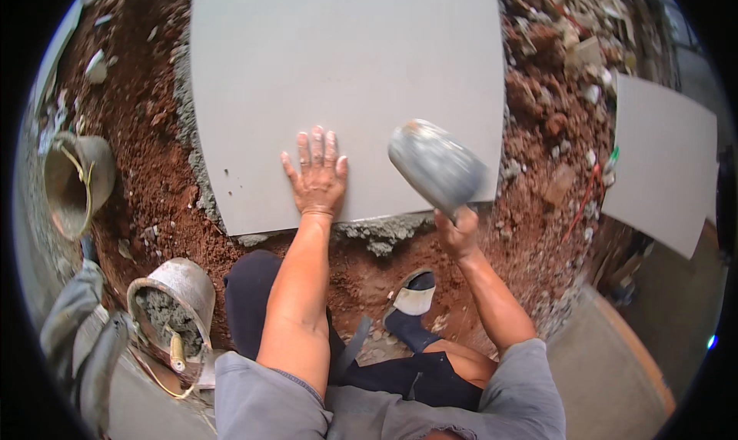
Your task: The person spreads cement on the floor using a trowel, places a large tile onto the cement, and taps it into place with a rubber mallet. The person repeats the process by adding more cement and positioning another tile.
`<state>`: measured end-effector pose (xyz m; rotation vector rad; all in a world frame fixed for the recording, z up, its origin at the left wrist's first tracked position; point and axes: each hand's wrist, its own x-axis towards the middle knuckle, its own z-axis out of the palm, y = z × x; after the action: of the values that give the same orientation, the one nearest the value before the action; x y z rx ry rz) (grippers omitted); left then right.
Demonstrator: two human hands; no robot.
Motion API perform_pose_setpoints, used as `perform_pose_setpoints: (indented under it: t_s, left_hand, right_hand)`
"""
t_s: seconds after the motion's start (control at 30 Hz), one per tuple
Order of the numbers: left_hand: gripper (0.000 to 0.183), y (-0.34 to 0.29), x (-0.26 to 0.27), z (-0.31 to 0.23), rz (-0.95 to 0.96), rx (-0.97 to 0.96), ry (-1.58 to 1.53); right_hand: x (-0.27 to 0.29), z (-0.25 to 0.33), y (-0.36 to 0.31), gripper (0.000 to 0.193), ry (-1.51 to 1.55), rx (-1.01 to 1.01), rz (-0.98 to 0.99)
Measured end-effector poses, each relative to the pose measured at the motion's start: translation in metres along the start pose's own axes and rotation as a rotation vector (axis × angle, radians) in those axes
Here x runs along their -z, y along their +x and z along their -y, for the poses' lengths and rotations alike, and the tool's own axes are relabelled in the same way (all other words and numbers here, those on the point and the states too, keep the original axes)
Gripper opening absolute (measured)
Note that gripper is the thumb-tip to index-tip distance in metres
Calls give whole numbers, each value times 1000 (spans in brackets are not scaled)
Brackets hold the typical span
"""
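A large pale grey tile (pixel 354 63) lies on a bed of wet grey mortar (pixel 384 231), which shows along its left and near edges. My left hand (pixel 319 180) rests flat on the tile near its front edge, fingers spread and smeared with mortar. In my right hand (pixel 459 232) is the short handle of a rubber mallet (pixel 434 159). Its thick grey head is blurred by motion and appears over the tile's near right part; whether it touches the surface, I cannot tell.
On the left, a bucket (pixel 201 286) holds mortar and a wooden-handled tool (pixel 177 353). Farther up lies another bucket (pixel 104 159), tilted. Reddish soil (pixel 146 109) and rubble (pixel 553 125) border the tile. A second grey tile (pixel 661 155) leans or lies at right.
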<state>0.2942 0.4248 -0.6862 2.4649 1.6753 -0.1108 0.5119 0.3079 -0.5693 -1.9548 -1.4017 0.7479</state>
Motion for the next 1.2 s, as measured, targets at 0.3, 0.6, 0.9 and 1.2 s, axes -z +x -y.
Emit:
perform_pose_setpoints:
  t_s: [0.3, 0.6, 0.9, 1.2]
  left_hand:
    - [54, 4, 2, 0, -29, 23, 33]
    - [55, 6, 15, -6, 73, 59, 62]
    - [52, 5, 9, -3, -7, 14, 116]
    - [51, 64, 0, -8, -169, -469, 109]
  right_hand:
    - [-26, -18, -68, 53, -172, -293, -120]
    - [-31, -13, -56, 50, -239, -426, -106]
    - [-18, -15, -72, 54, -183, -365, -144]
    - [-32, -18, -98, 40, -126, -340, -157]
